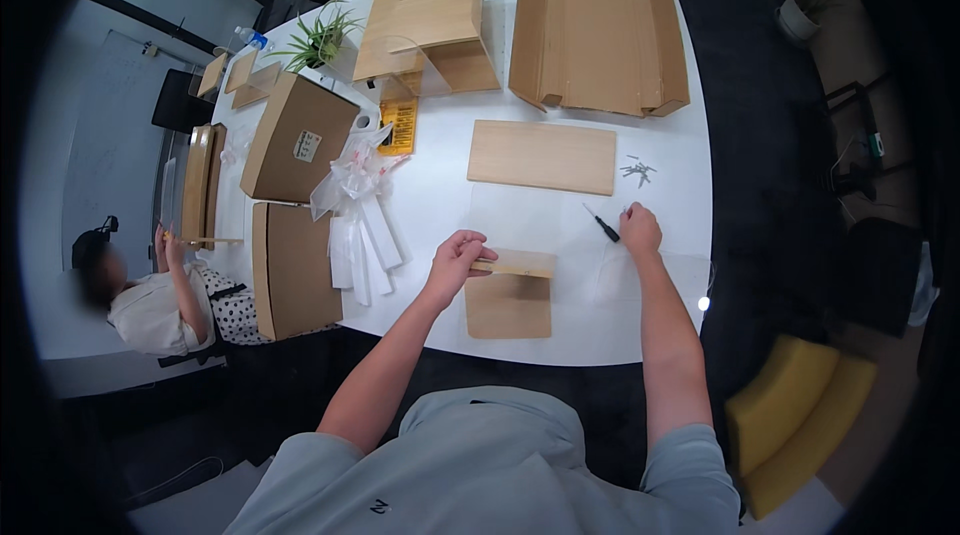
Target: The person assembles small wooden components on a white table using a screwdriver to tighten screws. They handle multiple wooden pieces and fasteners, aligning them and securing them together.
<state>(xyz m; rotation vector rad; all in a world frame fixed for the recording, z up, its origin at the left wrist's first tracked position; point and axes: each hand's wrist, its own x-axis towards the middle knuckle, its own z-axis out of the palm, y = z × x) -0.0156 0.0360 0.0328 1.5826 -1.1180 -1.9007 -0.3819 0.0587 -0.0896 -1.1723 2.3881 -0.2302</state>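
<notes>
My left hand (458, 263) grips the left end of a narrow wooden board (520, 265), held on edge near the front of the white table. Just in front of it, a square light-wood panel (508, 311) lies towards me. My right hand (641, 231) is closed in a pinch over the table; what is between its fingertips, if anything, is too small to make out. Immediately left of that hand is a screwdriver (606, 227) with a black handle. A loose pile of screws (638, 171) lies farther away, beside a flat rectangular wooden board (542, 157).
Clear plastic sheeting (655, 278) lies by my right forearm. An open cardboard box (600, 30) and a wooden shelf unit (430, 25) stand at the back. Leftward are plastic bags (358, 170), white strips (365, 245), a yellow tool case (398, 125), cardboard boxes (292, 270) and another person (165, 310).
</notes>
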